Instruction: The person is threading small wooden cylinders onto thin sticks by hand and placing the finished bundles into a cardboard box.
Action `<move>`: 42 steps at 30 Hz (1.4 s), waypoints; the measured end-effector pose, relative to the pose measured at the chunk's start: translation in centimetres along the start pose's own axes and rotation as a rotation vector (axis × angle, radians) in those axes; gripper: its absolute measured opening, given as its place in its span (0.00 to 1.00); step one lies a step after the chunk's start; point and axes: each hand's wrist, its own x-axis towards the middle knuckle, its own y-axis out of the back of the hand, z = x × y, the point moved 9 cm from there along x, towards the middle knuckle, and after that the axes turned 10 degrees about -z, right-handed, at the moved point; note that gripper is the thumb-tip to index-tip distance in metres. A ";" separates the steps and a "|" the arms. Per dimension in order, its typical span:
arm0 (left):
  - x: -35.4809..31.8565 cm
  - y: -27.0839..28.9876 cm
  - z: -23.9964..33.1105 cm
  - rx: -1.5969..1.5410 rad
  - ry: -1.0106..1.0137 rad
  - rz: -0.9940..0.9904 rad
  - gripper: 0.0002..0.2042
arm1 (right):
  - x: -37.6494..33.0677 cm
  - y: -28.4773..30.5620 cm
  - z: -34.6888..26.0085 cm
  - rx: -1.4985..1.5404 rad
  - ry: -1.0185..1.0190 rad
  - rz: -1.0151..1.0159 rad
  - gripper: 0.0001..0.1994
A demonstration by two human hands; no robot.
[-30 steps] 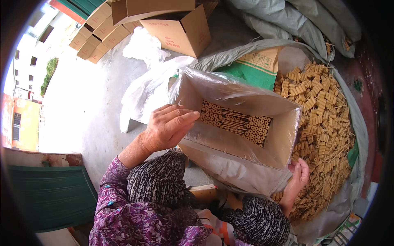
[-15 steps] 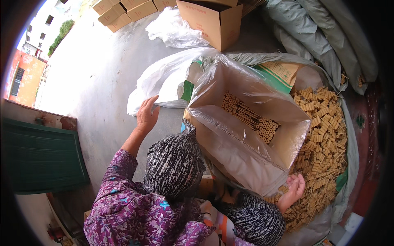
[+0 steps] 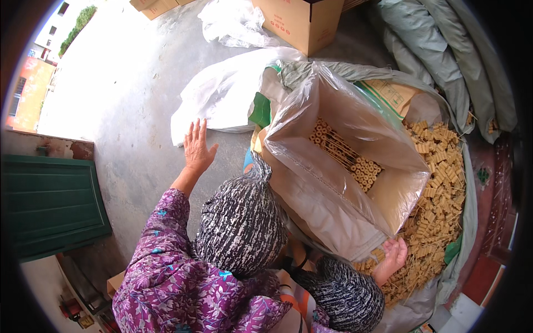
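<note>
My left hand point(image 3: 198, 149) is held out with its fingers spread and nothing in it, just short of a white plastic sheet point(image 3: 219, 91) on the floor. My right hand point(image 3: 393, 258) is beside the near right corner of a cardboard box point(image 3: 402, 191), its fingers loosely bent; I see nothing in them. Clear plastic film point(image 3: 327, 194) lines the box and folds over its rim. Inside lie rows of tan ring-ended pieces on thin sticks point(image 3: 365, 171). A heap of loose tan ridged pieces on sticks point(image 3: 444, 177) lies right of the box, close to my right hand.
A grey woven sheet point(image 3: 471, 216) edges the heap. Tall grey-green sacks point(image 3: 427, 50) stand at the far right. Another carton point(image 3: 300, 25) and crumpled white plastic point(image 3: 230, 22) are at the back. A green panel point(image 3: 53, 205) is at left; black-and-white patterned cloth point(image 3: 239, 222) covers my knees.
The whole view has shifted a little. My left hand's fingers are spread wider and point farther away. My right hand's fingers have bent in more near the box corner. The box contents look the same.
</note>
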 end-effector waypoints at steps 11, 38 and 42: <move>-0.4 -1.6 0.4 -0.068 -0.028 -0.072 0.45 | 0.2 -1.1 -0.1 0.028 0.012 -0.006 0.15; 3.2 14.3 18.1 -1.005 -0.526 -0.297 0.17 | -7.3 9.6 15.3 0.487 0.118 0.121 0.06; -3.0 24.5 31.2 -0.810 -0.803 -0.257 0.20 | -7.9 14.6 13.6 0.096 0.106 0.247 0.05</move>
